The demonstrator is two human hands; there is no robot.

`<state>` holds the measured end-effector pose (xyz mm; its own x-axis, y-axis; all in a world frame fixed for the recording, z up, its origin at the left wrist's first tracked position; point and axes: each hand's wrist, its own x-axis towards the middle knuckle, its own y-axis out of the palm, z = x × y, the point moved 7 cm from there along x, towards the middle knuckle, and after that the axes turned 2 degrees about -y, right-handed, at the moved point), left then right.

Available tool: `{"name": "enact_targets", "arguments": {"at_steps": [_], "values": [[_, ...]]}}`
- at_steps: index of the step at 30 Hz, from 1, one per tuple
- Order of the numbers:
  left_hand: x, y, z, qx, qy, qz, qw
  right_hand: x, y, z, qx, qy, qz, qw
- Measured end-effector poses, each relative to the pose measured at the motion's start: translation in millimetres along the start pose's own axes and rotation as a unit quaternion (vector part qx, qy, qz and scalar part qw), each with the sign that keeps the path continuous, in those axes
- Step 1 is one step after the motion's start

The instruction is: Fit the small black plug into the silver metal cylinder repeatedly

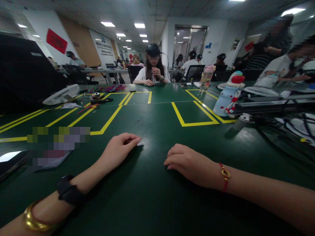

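Over the dark green table (147, 196), my left hand (120, 147) pinches thumb and forefinger together. A faint thin strand seems to show at its fingertips, too fine to name. My right hand (184, 164) rests on the tabletop with its fingers curled in, and nothing shows in them. A gap of bare table separates the two hands. Nearest to my left hand lies a flat device (54, 160), partly blurred out, with a dark-edged device (11, 160) beside it at the left edge.
Yellow tape lines (200, 124) mark the table. On the right stand a blue bottle (222, 98), a clear bottle (206, 80), a small metal cylinder (242, 122) and black cables (273, 141). A white fan (62, 94) and wires (115, 88) lie left. Opposite sits a person (152, 70).
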<state>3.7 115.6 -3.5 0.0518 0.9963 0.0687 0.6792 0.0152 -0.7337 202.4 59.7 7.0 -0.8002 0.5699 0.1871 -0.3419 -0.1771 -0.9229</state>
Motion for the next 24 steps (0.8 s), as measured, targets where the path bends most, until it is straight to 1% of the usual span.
{"name": "enact_targets", "arguments": {"at_steps": [2, 4, 5, 6, 7, 9, 11, 12, 13, 15, 18, 24], "values": [[-1, -0.1, 0, 0.000, -0.003, 0.003, 1.000, -1, -18, -18, -0.020, 0.043, -0.034, 0.998], [-1, -0.7, -2, -0.001, -0.005, 0.004, 1.000, -10, -50, -49, -0.070, 0.113, -0.078, 0.988], [-2, -1.2, -3, 0.000, -0.006, 0.003, 1.000, -18, -70, -68, -0.107, 0.156, -0.094, 0.977], [-2, -1.4, -4, 0.000, -0.006, 0.003, 1.000, -29, -91, -90, -0.150, 0.205, -0.105, 0.962], [-2, -1.7, -5, 0.000, -0.006, 0.001, 1.000, -42, -111, -112, -0.195, 0.259, -0.106, 0.940], [-3, -1.9, -6, 0.001, -0.007, -0.002, 1.000, -73, -145, -156, -0.273, 0.368, -0.082, 0.885], [-2, -1.8, -5, 0.001, -0.006, -0.004, 1.000, -104, -167, -192, -0.311, 0.452, -0.046, 0.835], [-2, -1.6, -5, 0.002, -0.006, -0.004, 1.000, -117, -173, -207, -0.313, 0.481, -0.027, 0.818], [-2, -1.5, -4, 0.003, -0.005, -0.005, 1.000, -128, -175, -218, -0.307, 0.501, -0.009, 0.809], [-1, -1.2, -3, 0.004, -0.003, -0.005, 1.000, -141, -175, -230, -0.289, 0.518, 0.016, 0.805], [-1, -1.4, -3, 0.002, -0.001, -0.006, 1.000, -146, -175, -232, -0.286, 0.528, 0.016, 0.800], [-2, -1.1, -4, 0.000, 0.003, -0.005, 1.000, -156, -182, -233, -0.289, 0.562, 0.005, 0.775]]}}
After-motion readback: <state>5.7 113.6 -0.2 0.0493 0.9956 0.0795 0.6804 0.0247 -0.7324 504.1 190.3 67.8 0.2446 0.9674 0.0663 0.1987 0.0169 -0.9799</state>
